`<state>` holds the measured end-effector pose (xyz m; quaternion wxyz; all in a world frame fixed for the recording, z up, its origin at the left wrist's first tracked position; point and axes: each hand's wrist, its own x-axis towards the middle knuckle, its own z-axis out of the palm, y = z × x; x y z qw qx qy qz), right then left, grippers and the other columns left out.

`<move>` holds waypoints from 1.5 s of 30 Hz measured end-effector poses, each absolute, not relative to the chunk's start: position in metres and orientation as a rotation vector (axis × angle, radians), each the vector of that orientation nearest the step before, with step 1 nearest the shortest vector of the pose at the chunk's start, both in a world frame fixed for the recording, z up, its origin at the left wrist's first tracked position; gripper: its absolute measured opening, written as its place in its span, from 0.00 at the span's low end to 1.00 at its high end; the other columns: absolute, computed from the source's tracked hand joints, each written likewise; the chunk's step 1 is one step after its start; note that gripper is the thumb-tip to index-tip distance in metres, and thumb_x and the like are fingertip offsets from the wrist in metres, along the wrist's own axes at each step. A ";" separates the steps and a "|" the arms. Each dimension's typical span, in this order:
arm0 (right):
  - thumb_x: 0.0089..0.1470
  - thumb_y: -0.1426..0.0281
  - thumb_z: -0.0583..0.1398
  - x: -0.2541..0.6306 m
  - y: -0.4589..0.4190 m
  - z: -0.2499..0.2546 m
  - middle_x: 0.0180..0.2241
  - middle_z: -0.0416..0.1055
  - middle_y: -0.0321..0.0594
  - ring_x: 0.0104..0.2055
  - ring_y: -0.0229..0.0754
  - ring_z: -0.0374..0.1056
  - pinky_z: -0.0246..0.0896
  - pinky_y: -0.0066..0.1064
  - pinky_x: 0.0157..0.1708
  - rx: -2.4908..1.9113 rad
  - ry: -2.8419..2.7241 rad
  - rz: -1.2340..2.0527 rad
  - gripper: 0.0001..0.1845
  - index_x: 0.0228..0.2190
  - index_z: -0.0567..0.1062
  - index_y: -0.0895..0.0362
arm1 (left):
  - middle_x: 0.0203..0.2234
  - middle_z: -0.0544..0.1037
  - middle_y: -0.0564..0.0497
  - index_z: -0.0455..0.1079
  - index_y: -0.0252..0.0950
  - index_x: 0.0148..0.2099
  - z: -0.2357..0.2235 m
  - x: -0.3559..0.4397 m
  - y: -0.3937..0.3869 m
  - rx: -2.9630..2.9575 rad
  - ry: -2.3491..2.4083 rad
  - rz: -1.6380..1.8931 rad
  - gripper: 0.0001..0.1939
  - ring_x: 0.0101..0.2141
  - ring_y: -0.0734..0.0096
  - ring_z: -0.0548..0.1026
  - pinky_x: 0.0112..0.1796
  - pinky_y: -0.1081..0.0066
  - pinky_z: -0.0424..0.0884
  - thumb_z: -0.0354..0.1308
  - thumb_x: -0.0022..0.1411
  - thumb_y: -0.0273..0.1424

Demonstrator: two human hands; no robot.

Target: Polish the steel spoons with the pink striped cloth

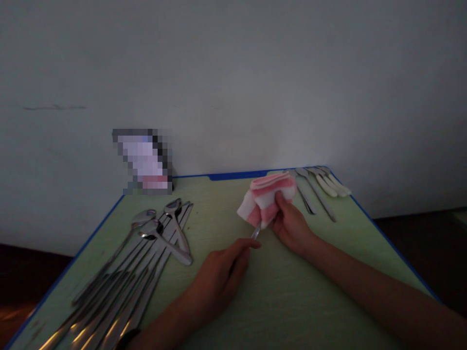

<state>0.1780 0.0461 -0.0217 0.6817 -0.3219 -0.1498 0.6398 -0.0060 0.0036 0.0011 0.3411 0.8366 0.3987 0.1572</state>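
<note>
My right hand (290, 226) is closed around a pink and white cloth (268, 197) bunched over the far end of a metal utensil (256, 232). My left hand (222, 277) pinches the near end of that same utensil between thumb and fingers. Only a short shiny stretch of it shows between the two hands. Both hands are above the middle of a pale green table (277, 301) with a blue edge.
A pile of several long metal spoons (146, 257) lies on the table's left side. Several spoons (321, 187) lie in a row at the far right corner. A blurred upright object (144, 160) stands at the far left edge, against a pale wall.
</note>
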 end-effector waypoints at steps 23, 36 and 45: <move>0.47 0.64 0.63 0.178 0.038 -0.024 0.33 0.74 0.37 0.36 0.39 0.68 0.62 0.33 0.41 -0.857 -0.448 1.365 0.10 0.32 0.74 0.56 | 0.32 0.75 0.53 0.63 0.41 0.49 0.002 -0.011 0.000 2.279 0.843 0.203 0.14 0.32 0.68 0.73 0.37 0.68 0.66 0.39 0.68 0.29; 0.36 0.77 0.58 0.201 0.046 -0.021 0.30 0.74 0.36 0.37 0.43 0.68 0.63 0.37 0.41 -0.730 -0.456 1.578 0.11 0.27 0.73 0.56 | 0.19 0.58 0.59 0.65 0.38 0.48 0.003 -0.011 0.006 1.865 0.860 0.354 0.15 0.21 0.76 0.61 0.23 0.78 0.58 0.40 0.69 0.36; 0.47 0.59 0.62 0.194 0.045 -0.020 0.33 0.75 0.37 0.34 0.41 0.69 0.65 0.33 0.35 -0.844 -0.437 1.528 0.14 0.33 0.73 0.55 | 0.23 0.67 0.57 0.67 0.41 0.48 0.005 -0.011 0.003 2.040 0.881 0.353 0.13 0.27 0.73 0.68 0.33 0.74 0.64 0.43 0.68 0.33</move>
